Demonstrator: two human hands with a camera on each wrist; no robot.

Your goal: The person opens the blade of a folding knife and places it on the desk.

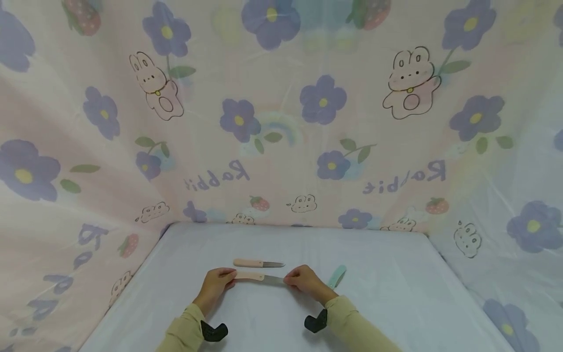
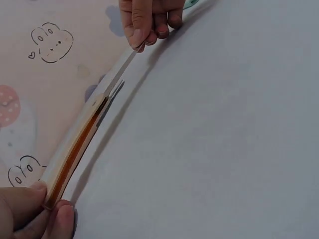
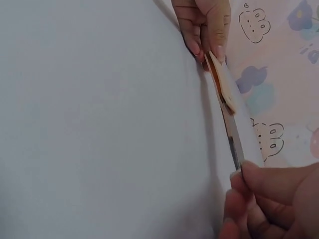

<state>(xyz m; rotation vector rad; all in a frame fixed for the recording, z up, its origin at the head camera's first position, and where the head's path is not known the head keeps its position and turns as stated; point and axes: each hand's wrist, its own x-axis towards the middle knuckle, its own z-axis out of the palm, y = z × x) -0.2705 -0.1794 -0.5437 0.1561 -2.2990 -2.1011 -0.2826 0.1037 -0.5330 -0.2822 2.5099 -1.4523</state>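
Note:
A pink-handled folding knife (image 1: 250,276) is stretched between my two hands with its blade folded out. My left hand (image 1: 217,284) pinches the handle's end between thumb and fingers. At the other side, my right hand (image 1: 307,282) pinches the blade near its tip, which the fingers hide. In the left wrist view, the handle slot of the knife (image 2: 79,144) shows an orange-brown inside. Just behind it, a second pink-handled knife (image 1: 250,263) lies on the white surface with its blade out, pointing right. A mint-green handle (image 1: 337,276) lies beyond my right wrist, partly covered by it.
The white-covered table (image 1: 387,274) is enclosed at the back and sides by a curtain (image 1: 281,146) printed with flowers and rabbits. Each wrist carries a black camera mount, such as the left mount (image 1: 214,331).

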